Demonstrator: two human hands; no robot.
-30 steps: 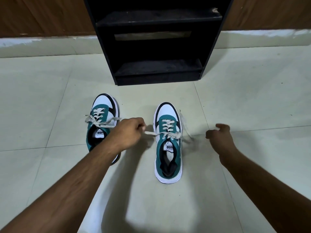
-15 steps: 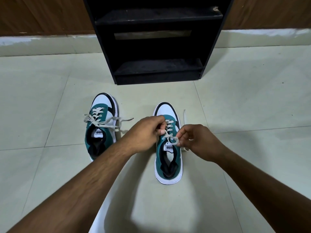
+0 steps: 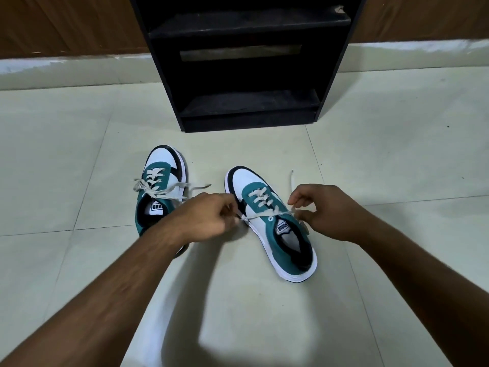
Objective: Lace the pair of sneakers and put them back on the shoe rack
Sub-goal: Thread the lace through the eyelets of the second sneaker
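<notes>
Fingers of left hand (image 3: 205, 218): pinched on one end of beige lace (image 3: 258, 214). Fingers of right hand (image 3: 329, 211): pinched on the other end, lace drawn taut across the tongue. Right sneaker (image 3: 275, 223): teal, white and black, white sole, toe angled left, on the floor (image 3: 397, 160). Left sneaker (image 3: 161, 186): same colours, laces loose, heel hidden behind left forearm. Count: two sneakers, two hands, one black shoe rack (image 3: 246, 62), two shelves visible, top cut off. Tongue label print too small to read surely.
</notes>
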